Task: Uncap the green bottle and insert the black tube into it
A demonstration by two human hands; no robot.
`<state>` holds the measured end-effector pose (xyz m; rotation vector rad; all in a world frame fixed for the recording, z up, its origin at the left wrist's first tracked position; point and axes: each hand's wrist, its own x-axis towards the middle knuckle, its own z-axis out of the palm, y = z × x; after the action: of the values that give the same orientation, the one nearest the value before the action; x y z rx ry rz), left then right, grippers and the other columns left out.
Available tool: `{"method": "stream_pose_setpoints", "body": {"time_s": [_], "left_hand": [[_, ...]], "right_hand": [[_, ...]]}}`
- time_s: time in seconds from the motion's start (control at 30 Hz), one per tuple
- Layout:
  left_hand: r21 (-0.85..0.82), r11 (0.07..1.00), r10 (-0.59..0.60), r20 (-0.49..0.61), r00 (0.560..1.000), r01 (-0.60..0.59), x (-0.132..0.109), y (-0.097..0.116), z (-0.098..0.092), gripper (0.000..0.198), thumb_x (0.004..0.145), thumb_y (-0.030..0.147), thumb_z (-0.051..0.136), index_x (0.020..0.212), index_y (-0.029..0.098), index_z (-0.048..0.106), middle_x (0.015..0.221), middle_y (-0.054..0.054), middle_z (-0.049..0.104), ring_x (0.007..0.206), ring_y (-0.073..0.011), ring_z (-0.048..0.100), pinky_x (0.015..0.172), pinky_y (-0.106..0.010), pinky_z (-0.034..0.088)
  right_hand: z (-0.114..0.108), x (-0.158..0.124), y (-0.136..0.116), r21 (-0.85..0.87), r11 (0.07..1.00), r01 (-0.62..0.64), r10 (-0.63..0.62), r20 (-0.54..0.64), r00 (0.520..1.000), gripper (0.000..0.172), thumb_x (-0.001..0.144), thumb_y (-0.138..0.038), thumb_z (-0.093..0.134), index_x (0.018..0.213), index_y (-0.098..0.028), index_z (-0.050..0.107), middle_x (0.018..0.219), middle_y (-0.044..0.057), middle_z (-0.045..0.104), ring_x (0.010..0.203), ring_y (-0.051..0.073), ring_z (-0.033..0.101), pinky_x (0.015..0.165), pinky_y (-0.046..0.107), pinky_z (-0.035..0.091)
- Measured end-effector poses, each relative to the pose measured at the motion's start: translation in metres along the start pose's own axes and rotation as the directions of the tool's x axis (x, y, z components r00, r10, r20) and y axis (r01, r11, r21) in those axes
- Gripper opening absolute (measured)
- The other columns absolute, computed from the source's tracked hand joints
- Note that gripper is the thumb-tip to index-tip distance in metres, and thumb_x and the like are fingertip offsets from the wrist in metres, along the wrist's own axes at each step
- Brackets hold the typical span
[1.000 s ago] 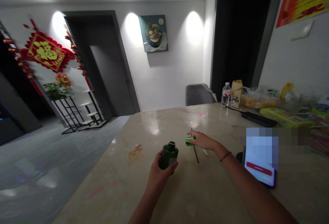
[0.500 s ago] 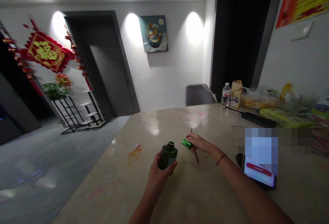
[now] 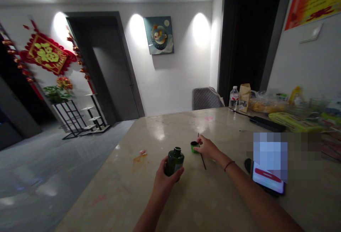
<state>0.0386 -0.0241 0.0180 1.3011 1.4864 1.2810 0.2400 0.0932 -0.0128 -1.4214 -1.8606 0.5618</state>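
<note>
A beige marble tabletop [image 3: 213, 125] holds a phone [image 3: 268, 182] at right. A plastic water bottle [image 3: 233, 98] and a paper bag [image 3: 244, 97] stand at its far right. A grey chair [image 3: 206, 98] sits beyond the far edge, below a painting [image 3: 158, 35]; a red-and-gold hanging [image 3: 47, 55] decorates the far left wall.

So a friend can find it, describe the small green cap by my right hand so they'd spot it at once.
Find the long beige stone tabletop, then the dark green bottle in the left hand. Just right of it, at the fingertips of the right hand, sits a small bright green round cap, open side up, with a thin black rod beside it.
</note>
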Motion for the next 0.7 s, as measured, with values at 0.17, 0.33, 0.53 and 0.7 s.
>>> {"method": "stream_pose_setpoints", "body": {"time_s": [0.17,0.33,0.53,0.7], "left_hand": [[0.004,1.0,-0.008,-0.014,1.0,0.008,0.0,0.0,0.001,0.064,0.051,0.035,0.073,0.108,0.014,0.052,0.094,-0.01,0.067,0.086,-0.0241,0.063,0.076,-0.035,0.05],[-0.007,1.0,-0.004,-0.017,1.0,0.004,-0.002,0.002,0.001,0.063,0.051,0.035,0.072,0.107,0.015,0.053,0.093,-0.009,0.067,0.083,-0.0233,0.064,0.073,-0.033,0.051],[-0.002,1.0,-0.001,-0.014,1.0,0.001,-0.001,0.002,0.0,0.065,0.052,0.034,0.072,0.109,0.013,0.051,0.095,-0.011,0.066,0.086,-0.0233,0.063,0.076,-0.033,0.049],[-0.019,1.0,0.001,-0.042,0.999,-0.002,-0.003,0.003,0.002,0.063,0.051,0.034,0.072,0.107,0.014,0.053,0.091,-0.009,0.067,0.081,-0.0219,0.063,0.071,-0.03,0.05]], "right_hand": [[-0.005,-0.001,0.001,-0.068,0.997,-0.024,0.026,0.025,0.999,0.034,0.057,-0.024,0.068,0.085,-0.017,0.049,0.082,0.004,0.059,0.072,0.015,0.054,0.065,0.025,0.039],[-0.008,0.002,-0.001,0.049,0.996,-0.068,0.065,0.064,0.996,0.053,0.056,-0.032,0.072,0.101,-0.015,0.052,0.094,0.007,0.061,0.082,0.016,0.057,0.068,0.024,0.041],[-0.013,0.003,-0.003,-0.088,0.95,-0.3,0.286,-0.137,0.948,0.03,0.081,-0.037,0.042,0.091,-0.015,0.058,0.09,0.011,0.064,0.084,0.02,0.059,0.069,0.028,0.042],[-0.013,-0.007,0.001,-0.331,0.882,-0.336,0.293,-0.174,0.94,0.018,0.068,-0.026,0.057,0.078,-0.013,0.063,0.091,0.019,0.063,0.088,0.029,0.058,0.068,0.034,0.04]]}}
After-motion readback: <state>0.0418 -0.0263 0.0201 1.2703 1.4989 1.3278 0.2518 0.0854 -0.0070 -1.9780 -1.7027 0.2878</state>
